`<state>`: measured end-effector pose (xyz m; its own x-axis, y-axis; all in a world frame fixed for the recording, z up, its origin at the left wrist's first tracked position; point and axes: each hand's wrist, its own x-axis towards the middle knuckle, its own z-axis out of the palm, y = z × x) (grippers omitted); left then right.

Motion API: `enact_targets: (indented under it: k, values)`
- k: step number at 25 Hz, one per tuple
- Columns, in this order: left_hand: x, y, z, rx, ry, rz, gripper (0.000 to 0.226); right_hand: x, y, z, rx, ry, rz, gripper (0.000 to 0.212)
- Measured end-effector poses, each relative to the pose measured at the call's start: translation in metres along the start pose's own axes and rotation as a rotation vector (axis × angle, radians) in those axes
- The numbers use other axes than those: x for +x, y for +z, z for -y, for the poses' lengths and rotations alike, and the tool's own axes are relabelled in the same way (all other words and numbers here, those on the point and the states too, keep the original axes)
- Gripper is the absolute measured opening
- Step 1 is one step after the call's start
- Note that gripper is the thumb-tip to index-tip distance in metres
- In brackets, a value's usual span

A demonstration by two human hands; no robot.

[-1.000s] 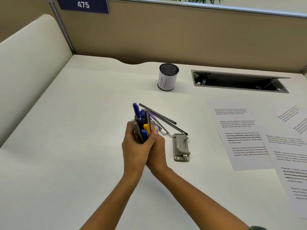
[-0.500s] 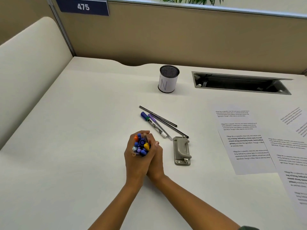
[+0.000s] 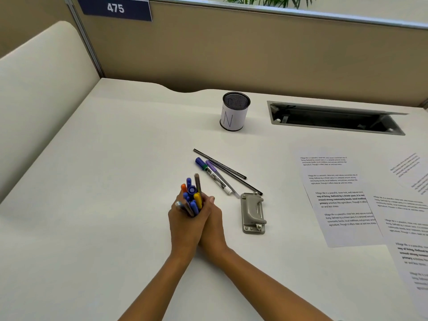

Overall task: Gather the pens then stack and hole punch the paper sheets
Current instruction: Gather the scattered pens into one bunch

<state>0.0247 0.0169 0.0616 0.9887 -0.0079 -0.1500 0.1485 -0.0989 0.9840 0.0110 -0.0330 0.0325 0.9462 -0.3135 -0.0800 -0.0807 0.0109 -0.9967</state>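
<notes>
White table (image 3: 104, 193): bears all things.
Left hand (image 3: 185, 225): fingers curled round upright pen bundle (image 3: 192, 198), near centre.
Right hand (image 3: 214, 225): fingers clasp same bundle, pressed against the other hand.
Loose pens (image 3: 217, 174): lying farther, beside hole punch (image 3: 253, 212).
Paper sheets (image 3: 342, 200): spread unstacked at right.

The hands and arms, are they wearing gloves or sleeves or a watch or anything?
No gloves: the left hand and the right hand are bare. The left forearm and the right forearm are bare too, with no sleeve, watch or bracelet showing down to the picture's bottom edge. Whether there is a ring I cannot tell.
</notes>
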Motion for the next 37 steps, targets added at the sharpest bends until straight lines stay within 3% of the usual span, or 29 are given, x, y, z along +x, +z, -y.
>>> enact_targets:
  k: [3, 6, 9, 12, 14, 17, 19, 25, 33, 37]
  values:
    - [0.014, -0.004, -0.006, -0.049, -0.082, -0.063, 0.012, 0.002, -0.007, 0.004, -0.297, -0.15, 0.073, 0.035]
    - [0.028, -0.017, -0.009, -0.199, -0.137, -0.097, 0.033, 0.003, -0.018, 0.007, -0.499, -0.268, 0.151, 0.043]
    - [0.038, -0.019, -0.013, -0.268, -0.191, -0.086, 0.025, 0.004, -0.022, 0.022, -0.725, -0.428, 0.004, 0.03]
    - [0.044, -0.019, -0.01, -0.253, -0.247, -0.133, 0.011, 0.024, -0.025, 0.029, -0.795, -0.545, -0.201, 0.026]
    - [0.045, -0.022, -0.004, -0.184, -0.264, -0.124, 0.017, 0.045, -0.033, 0.031, -0.932, -0.476, -0.247, 0.03]
    - [0.043, -0.027, 0.005, -0.087, -0.305, -0.068, 0.026, 0.077, -0.046, 0.028, -1.276, -0.097, -0.139, 0.056]
    - [0.041, -0.028, 0.01, -0.075, -0.323, -0.044, 0.027, 0.093, -0.051, 0.025, -1.384, 0.056, -0.096, 0.06]
    - [0.041, -0.029, 0.013, -0.09, -0.375, -0.006, 0.021, 0.116, -0.046, 0.019, -1.449, 0.031, -0.103, 0.022]
    - [0.042, -0.023, 0.01, -0.116, -0.426, 0.015, 0.02, 0.133, -0.043, 0.011, -1.533, -0.113, 0.02, 0.025]
    - [0.043, -0.022, 0.006, -0.132, -0.424, 0.026, 0.02, 0.14, -0.047, 0.027, -1.367, -0.067, -0.022, 0.023]
